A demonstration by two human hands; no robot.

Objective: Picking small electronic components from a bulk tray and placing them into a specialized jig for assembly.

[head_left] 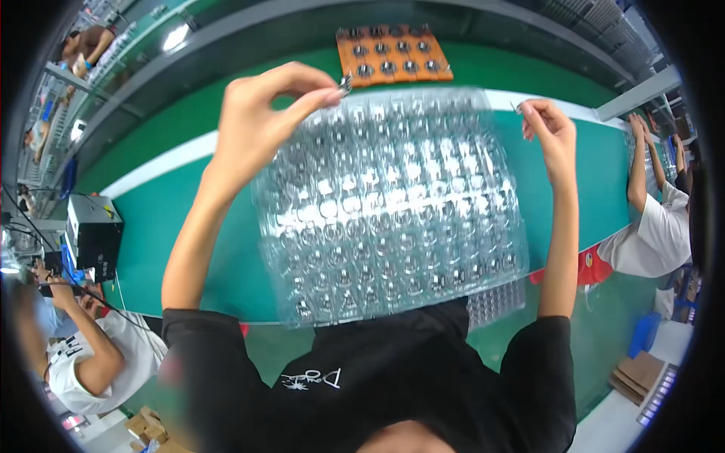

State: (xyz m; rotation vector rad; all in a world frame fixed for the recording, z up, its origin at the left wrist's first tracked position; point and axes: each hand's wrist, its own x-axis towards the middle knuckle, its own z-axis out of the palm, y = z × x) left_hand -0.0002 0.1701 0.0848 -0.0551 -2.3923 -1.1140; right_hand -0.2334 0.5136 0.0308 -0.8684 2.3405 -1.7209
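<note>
The left hand (260, 113) pinches 1 small, dark metallic part (346, 84) near a clear plastic pocketed tray (510, 185); the right hand (553, 136) pinches 1 tiny, seemingly metal piece (519, 109).

Green floor (608, 325) is showing below the green worktop (147, 245); cardboard (642, 370) is lying near a blue bin (644, 332) at right.

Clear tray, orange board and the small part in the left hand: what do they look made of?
Tray: probably thin moulded plastic, glossy; it is see-through, with bright glare across its pockets.
Board: opaque and fairly matte, perhaps plastic; the look leaves it open.
Small part in the left hand: likely metal, judging by its silvery glints.
</note>
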